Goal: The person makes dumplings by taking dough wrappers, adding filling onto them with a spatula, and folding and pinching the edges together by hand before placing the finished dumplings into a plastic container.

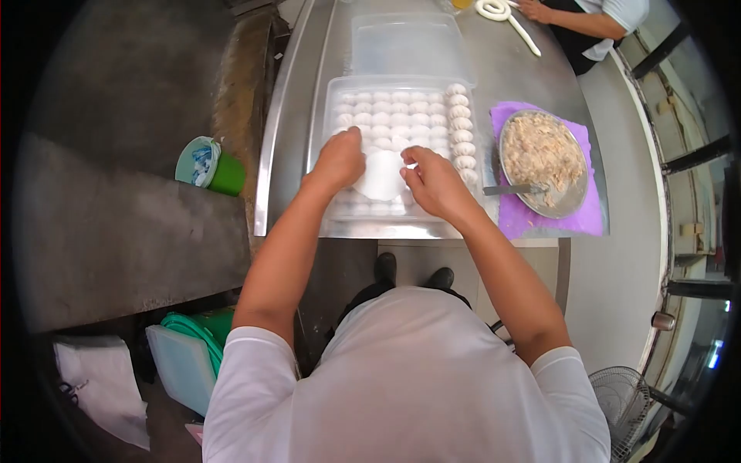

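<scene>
A thin, roundish flat white piece (380, 176), which looks like a dough wrapper, is between my hands over a translucent tray (333, 96). My left hand (340, 162) is closed at its left edge, the fingertips partly hidden. My right hand (434, 179) is curled at its right edge, thumb and fingertips against it. Rows of white buns (390, 108) fill the tray, hazy on the left and centre. Along the right side runs a column of pleated buns (461, 123) that look sharper. My hands and the white piece hide part of the rows.
Right of the tray, a metal bowl of filling (544, 150) with a spatula (509, 189) rests on a purple cloth (515, 222). A translucent lid (405, 42) lies behind the tray. Another person's hand (534, 11) is near a dough coil (494, 9). A green bin (226, 174) stands left.
</scene>
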{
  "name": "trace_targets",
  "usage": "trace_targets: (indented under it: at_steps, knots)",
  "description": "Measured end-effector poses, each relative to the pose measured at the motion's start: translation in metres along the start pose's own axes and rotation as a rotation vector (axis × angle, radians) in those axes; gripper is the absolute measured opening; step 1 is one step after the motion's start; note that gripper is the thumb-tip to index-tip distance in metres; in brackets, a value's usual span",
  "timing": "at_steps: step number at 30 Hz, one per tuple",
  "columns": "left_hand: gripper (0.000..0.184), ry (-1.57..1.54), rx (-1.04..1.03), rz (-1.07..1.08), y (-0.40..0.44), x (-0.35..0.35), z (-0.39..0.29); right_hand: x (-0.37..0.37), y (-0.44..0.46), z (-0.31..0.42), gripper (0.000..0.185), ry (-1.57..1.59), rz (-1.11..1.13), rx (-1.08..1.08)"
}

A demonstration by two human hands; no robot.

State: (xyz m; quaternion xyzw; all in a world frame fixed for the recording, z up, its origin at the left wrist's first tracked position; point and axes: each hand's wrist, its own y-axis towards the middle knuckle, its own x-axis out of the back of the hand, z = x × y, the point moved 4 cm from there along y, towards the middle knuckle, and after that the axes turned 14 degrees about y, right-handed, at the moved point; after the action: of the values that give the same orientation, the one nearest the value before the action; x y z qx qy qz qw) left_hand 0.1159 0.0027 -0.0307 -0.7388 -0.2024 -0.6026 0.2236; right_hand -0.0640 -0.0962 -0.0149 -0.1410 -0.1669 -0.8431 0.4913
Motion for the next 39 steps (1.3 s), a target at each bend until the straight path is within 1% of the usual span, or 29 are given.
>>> trace_targets:
  at_steps: [1,4,5,7,9,11,15,17,18,19,20,21,22,23,25,26,28,30,32,35,36,37,39]
  knots:
    - [0.024,-0.003,0.005,-0.006,0.001,-0.002,0.002,-0.009,0.010,-0.004,0.030,-0.004,0.005,0.006]
    - [0.017,-0.054,-0.132,-0.132,-0.002,0.001,0.002,-0.024,0.025,-0.008,0.032,-0.043,-0.036,-0.041]
    - [0.017,-0.057,-0.132,-0.137,-0.002,0.002,0.004,-0.025,0.026,-0.007,0.032,-0.048,-0.036,-0.038]
    - [0.017,-0.076,-0.080,-0.013,-0.006,0.010,0.002,-0.024,0.020,-0.008,0.030,0.018,-0.121,-0.135]
    - [0.015,-0.082,-0.051,-0.045,-0.008,0.007,-0.002,-0.025,0.014,-0.008,0.029,0.063,-0.135,-0.170]
    - [0.010,-0.032,-0.021,-0.083,-0.002,-0.004,0.001,-0.026,0.010,-0.009,0.029,0.102,-0.158,-0.200]
    - [0.007,0.020,-0.041,-0.135,-0.004,-0.001,-0.002,-0.023,-0.003,-0.011,0.025,0.203,-0.208,-0.213]
    - [0.008,-0.266,-0.037,-0.054,-0.009,0.012,-0.001,-0.019,-0.008,-0.013,0.023,0.244,-0.241,-0.216]
    - [0.011,-0.350,-0.041,-0.004,-0.013,0.017,0.000,-0.019,-0.009,-0.015,0.022,0.339,-0.233,-0.263]
    - [0.011,-0.351,-0.051,-0.002,-0.018,0.019,0.000,-0.020,-0.011,-0.016,0.022,0.436,-0.222,-0.309]
    - [0.011,-0.604,-0.044,0.066,-0.023,0.017,-0.001,-0.021,-0.013,-0.015,0.022,0.432,-0.231,-0.307]
    - [0.011,-0.856,-0.037,0.135,-0.027,0.017,-0.003,-0.025,-0.013,-0.009,0.019,0.603,-0.236,-0.334]
    - [0.016,-1.022,-0.051,0.206,-0.033,0.018,-0.008,-0.028,-0.013,-0.005,0.017,0.775,-0.237,-0.362]
    - [0.016,-1.022,-0.054,0.208,-0.038,0.018,-0.012,-0.029,-0.012,-0.004,0.017,0.774,-0.241,-0.362]
    - [0.018,-1.220,-0.096,0.210,-0.044,0.020,-0.022,-0.028,-0.010,-0.001,0.021,0.765,-0.225,-0.329]
    - [0.021,-1.225,-0.106,0.208,-0.046,0.021,-0.023,-0.027,-0.011,0.000,0.021,0.761,-0.225,-0.328]
    - [0.021,-1.230,-0.118,0.174,-0.046,0.018,-0.023,-0.027,-0.012,0.001,0.020,0.875,-0.210,-0.345]
    - [0.022,-1.233,-0.124,0.150,-0.046,0.013,-0.023,-0.026,-0.014,0.001,0.019,0.909,-0.221,-0.360]
    - [0.024,-1.155,-0.202,0.096,-0.047,0.012,-0.028,-0.025,-0.017,0.002,0.018,0.944,-0.238,-0.381]
    - [0.025,-1.092,-0.182,0.128,-0.052,0.020,-0.036,-0.022,-0.017,0.008,0.016,0.934,-0.262,-0.414]
    - [0.025,-1.095,-0.183,0.131,-0.054,0.022,-0.038,-0.020,-0.018,0.007,0.016,0.927,-0.261,-0.383]
    - [0.024,-1.083,-0.169,0.108,-0.056,0.023,-0.038,-0.019,-0.019,0.006,0.017,0.920,-0.260,-0.352]
    - [0.024,-1.072,-0.160,0.083,-0.055,0.023,-0.038,-0.016,-0.021,0.006,0.018,0.951,-0.268,-0.365]
